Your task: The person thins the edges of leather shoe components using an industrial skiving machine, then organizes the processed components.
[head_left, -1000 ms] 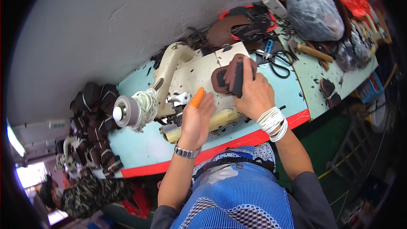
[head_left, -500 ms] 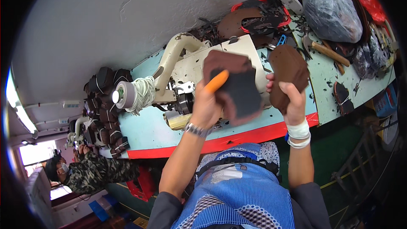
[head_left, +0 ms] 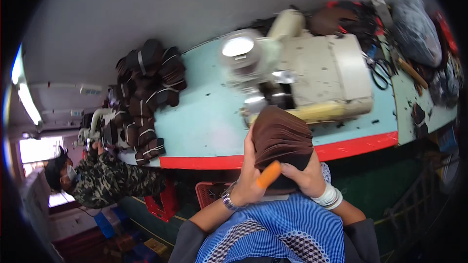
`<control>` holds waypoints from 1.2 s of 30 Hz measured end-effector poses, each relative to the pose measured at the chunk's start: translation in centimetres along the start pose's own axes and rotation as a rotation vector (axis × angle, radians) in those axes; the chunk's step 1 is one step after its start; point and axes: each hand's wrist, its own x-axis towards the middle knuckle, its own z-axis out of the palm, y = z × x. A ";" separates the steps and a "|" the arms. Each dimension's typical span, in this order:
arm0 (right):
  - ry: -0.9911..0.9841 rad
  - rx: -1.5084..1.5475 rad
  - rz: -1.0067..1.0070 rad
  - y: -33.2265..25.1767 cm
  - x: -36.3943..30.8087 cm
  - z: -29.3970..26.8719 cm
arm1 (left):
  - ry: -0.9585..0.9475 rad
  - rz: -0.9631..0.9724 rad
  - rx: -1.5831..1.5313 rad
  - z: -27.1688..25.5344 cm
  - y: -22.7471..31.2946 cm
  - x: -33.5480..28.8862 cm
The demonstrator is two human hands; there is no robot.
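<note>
In front of my apron, a fanned stack of brown leather-like pieces [head_left: 281, 136] rests between my two hands, with a black surface at its near end. My left hand [head_left: 249, 181], wearing a metal-band watch, grips its left side; an orange finger cover [head_left: 268, 174] is on the thumb. My right hand [head_left: 310, 179] closes round the near right side, thumb on the black part. White bands [head_left: 331, 197] circle the right wrist. Just beyond the stack stands a cream sewing machine [head_left: 319, 68], blurred, with a thread spool [head_left: 241, 53] on it.
String-tied dark brown bundles [head_left: 146, 97] pile up at the table's left. Black-handled scissors [head_left: 380, 73], a wooden-handled tool [head_left: 412, 73] and a filled plastic bag [head_left: 417, 31] lie right. Red tape [head_left: 204, 162] edges the table. A person in camouflage [head_left: 117, 178] works at far left.
My hands have come together, nearer my body. The separate brown stacks they held now form one fanned stack between them. The view has shifted left.
</note>
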 end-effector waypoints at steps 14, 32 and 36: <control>-0.515 0.319 0.609 6.8 4.4 16.9 | -0.412 -0.178 -0.363 -22.9 2.7 -3.2; -0.295 0.056 0.214 7.5 6.3 21.2 | -0.047 -0.057 -0.144 -29.2 2.5 -3.6; 0.054 -0.145 -0.025 5.7 9.1 21.4 | -0.010 0.475 0.476 -27.1 5.3 -4.4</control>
